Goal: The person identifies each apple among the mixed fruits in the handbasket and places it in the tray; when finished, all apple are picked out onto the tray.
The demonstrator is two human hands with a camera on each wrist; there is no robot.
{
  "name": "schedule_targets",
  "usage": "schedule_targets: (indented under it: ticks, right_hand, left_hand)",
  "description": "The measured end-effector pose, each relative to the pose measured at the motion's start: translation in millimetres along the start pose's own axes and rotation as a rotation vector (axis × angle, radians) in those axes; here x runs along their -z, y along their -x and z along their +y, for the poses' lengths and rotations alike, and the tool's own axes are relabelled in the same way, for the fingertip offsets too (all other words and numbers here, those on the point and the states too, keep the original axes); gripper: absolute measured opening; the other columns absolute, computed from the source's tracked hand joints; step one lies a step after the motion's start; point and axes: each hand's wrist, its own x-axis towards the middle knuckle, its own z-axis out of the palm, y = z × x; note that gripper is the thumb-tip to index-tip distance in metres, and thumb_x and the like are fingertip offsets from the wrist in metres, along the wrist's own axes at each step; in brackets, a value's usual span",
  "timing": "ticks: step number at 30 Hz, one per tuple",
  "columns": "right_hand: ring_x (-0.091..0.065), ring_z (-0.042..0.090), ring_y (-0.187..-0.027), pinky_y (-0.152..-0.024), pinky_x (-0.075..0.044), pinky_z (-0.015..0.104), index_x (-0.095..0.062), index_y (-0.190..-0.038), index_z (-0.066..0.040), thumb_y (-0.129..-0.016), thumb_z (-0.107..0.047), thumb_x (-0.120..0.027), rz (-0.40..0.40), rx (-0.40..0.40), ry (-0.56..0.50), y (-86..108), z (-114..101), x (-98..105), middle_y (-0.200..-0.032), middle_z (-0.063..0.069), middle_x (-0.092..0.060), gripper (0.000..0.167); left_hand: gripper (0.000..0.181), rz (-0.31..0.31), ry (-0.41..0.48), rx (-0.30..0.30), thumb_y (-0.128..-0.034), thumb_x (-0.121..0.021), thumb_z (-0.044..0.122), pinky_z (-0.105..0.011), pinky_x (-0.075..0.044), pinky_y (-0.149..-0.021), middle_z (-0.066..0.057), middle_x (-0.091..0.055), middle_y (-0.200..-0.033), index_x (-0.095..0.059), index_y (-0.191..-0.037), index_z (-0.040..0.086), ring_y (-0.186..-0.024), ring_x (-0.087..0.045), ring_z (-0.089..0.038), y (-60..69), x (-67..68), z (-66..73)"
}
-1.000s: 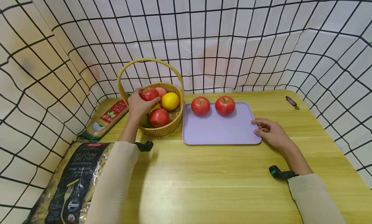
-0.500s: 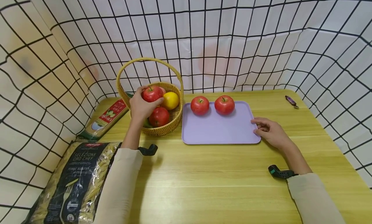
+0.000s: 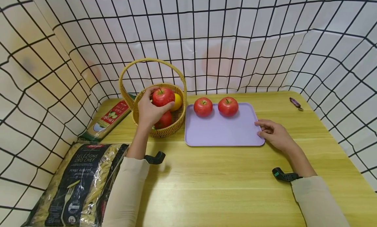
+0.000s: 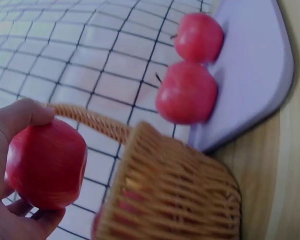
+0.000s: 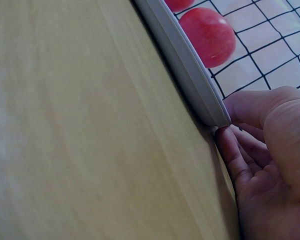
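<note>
Taking an apple [image 3: 163,96] from the basket [image 3: 170,131] seemed the step under way: the left hand [image 3: 149,110] gripped it above the basket, while the right hand [image 3: 274,134] pinched the tray [image 3: 224,132] by its right edge. The next move appeared to call for clearing the handle [image 3: 151,60] with the tray held steady.

Apple [image 3: 163,96] in your left fingers [image 4: 50,220], basket [image 3: 165,132] beneath them, tray [image 3: 225,132] to their right, two apples [image 3: 228,106] on it, your right fingers [image 5: 232,150] at its edge
</note>
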Motion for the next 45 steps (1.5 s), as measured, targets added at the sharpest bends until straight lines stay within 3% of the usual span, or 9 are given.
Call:
schedule_targets:
  ticks: [7, 22, 28, 45]
  right_hand:
    - [-0.05, -0.002, -0.097, -0.079, -0.044, 0.002, -0.062, -0.138, -0.001, -0.1, -0.017, -0.068, -0.001, -0.001, 0.003, -1.0, 2, 1, -0.154, 0.025, -0.047, 0.042]
    - [-0.05, -0.005, -0.096, -0.079, -0.044, 0.002, -0.062, -0.138, 0.0, -0.1, -0.017, -0.069, 0.004, 0.003, 0.01, -0.5, 0, 2, -0.154, 0.027, -0.046, 0.042]
    - [-0.051, -0.004, -0.097, -0.079, -0.043, 0.002, -0.062, -0.138, -0.001, -0.1, -0.017, -0.069, 0.006, 0.005, 0.015, -2.7, 1, 1, -0.154, 0.026, -0.047, 0.042]
    - [-0.05, -0.004, -0.097, -0.079, -0.043, 0.002, -0.062, -0.138, -0.001, -0.1, -0.018, -0.069, 0.004, 0.011, 0.025, -1.0, 1, 0, -0.154, 0.026, -0.046, 0.042]
  left_hand:
    - [0.079, -0.078, 0.042, -0.061, -0.0716, -0.092, 0.04, -0.048, -0.057, -0.097, -0.005, -0.061, -0.137, -0.055, -0.138, 0.02, -0.121, -0.06, -0.024, 8.7, -8.9, 17.3]
    - [0.082, -0.267, 0.0, -0.142, -0.0689, -0.093, 0.049, -0.041, -0.056, -0.098, 0.002, -0.062, -0.134, -0.058, -0.139, 0.024, -0.119, -0.06, -0.015, 29.8, -52.0, 30.6]
    - [0.084, -0.313, -0.036, -0.153, -0.0688, -0.092, 0.056, -0.04, -0.056, -0.099, 0.001, -0.064, -0.132, -0.058, -0.138, 0.022, -0.117, -0.061, -0.016, 35.4, -64.4, 29.6]
    - [0.083, -0.496, -0.147, -0.189, -0.0724, -0.092, 0.046, -0.046, -0.052, -0.107, -0.006, -0.063, -0.137, -0.055, -0.141, 0.016, -0.123, -0.062, -0.024, 51.6, -96.1, 17.1]
